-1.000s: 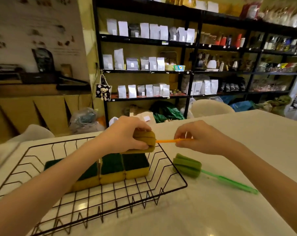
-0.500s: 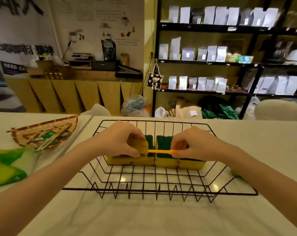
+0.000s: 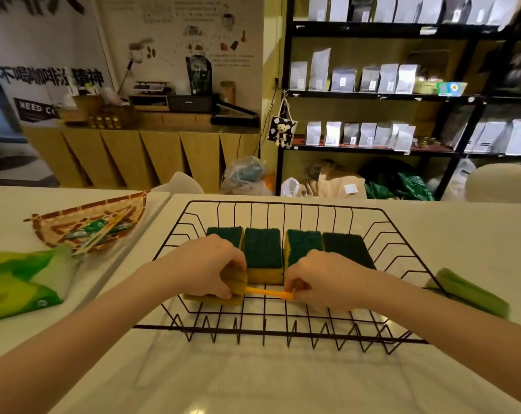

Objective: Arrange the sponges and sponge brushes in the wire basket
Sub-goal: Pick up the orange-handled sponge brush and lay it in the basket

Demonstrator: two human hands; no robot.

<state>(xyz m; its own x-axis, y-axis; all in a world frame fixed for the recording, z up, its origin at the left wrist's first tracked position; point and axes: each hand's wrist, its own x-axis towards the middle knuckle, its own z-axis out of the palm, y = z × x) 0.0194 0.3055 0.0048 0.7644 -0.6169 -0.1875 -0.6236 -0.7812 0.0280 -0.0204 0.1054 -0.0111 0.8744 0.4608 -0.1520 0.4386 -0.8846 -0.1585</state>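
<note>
Orange brush handle point(image 3: 263, 292) lying left-right.

Both hands lowered the orange-handled sponge brush point(image 3: 254, 289) from above the sponges point(image 3: 263, 249) to the wire basket point(image 3: 283, 327) floor, in front of them.

A white glossy table point(image 3: 253, 383) carries a black wire basket point(image 3: 283, 327) at centre, a green sponge brush point(image 3: 474, 294) at three o'clock, and green plastic packaging point(image 3: 17, 279) at nine o'clock.
</note>
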